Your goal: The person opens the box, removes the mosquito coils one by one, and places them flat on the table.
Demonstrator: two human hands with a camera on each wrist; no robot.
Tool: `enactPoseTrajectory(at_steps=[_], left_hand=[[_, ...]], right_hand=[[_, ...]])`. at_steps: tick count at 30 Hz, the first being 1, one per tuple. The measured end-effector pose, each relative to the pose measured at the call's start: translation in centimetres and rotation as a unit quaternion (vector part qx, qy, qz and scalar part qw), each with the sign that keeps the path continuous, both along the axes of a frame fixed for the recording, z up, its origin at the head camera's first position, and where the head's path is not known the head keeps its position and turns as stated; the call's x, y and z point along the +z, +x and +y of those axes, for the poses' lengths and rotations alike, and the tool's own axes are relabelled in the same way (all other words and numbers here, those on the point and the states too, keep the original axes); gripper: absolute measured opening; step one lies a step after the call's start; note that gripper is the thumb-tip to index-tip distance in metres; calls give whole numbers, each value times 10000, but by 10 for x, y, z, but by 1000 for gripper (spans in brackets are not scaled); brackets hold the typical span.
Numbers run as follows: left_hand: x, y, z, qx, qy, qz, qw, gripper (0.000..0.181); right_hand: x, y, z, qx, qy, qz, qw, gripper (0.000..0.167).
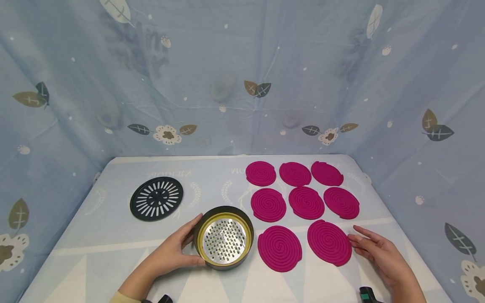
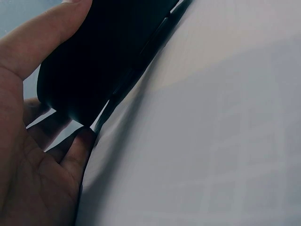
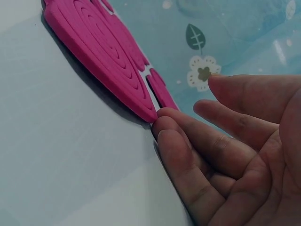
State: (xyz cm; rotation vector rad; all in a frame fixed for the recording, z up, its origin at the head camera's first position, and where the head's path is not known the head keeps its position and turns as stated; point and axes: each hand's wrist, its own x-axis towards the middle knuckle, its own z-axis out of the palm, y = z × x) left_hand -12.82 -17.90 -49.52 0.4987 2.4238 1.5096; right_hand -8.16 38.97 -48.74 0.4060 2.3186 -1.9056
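Observation:
My left hand (image 1: 172, 252) holds the left side of a round dark mosquito-coil tin (image 1: 197, 240), thumb at the near side and fingers at the far side. Inside the tin is a yellow ring around a perforated metal plate (image 1: 224, 240). In the left wrist view, the tin's dark wall (image 2: 108, 52) stands between thumb and fingers. At the right, fingertips of my right hand (image 1: 382, 254) touch the right edge of a magenta mosquito coil (image 1: 329, 243), which lies on the table. The right wrist view shows the fingers at that coil's rim (image 3: 101, 61), not closed around it.
Another magenta coil (image 1: 279, 248) lies between the tin and the touched one. Several more coils (image 1: 306, 203) lie in rows behind. A black slotted lid (image 1: 157, 198) rests at the back left. Patterned cloth (image 1: 242, 84) hangs around the table (image 1: 94, 261).

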Motion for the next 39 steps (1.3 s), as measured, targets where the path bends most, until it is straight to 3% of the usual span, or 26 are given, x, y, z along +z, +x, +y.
enactPoseTrajectory(at_steps=[11,18,22,27,30,34,39], left_hand=[[2,1,0,0,-5,-8,10000,121],[2,0,-2,-73,222,15,9997,123],[2,-1,-2,-119,321,-71,9994,126],[3,-3,-2,-238,514,-243,9981,126],[4,-5,-4,-452,861,-254,9949,123],[9,-10,-9,-705,1276,-147,9892,115],[23,-22,-18,-547,955,175,9938,101]], right_hand=[[-1,-1,0,-31,-59,28,10000,69],[0,-2,0,6,35,-87,10000,72],[4,-1,3,85,-169,-51,9998,64],[10,-2,9,425,-271,313,9982,45],[18,-5,11,663,82,483,9966,47],[35,-17,10,887,976,552,9897,58],[68,-40,3,1229,1902,811,9706,60]])
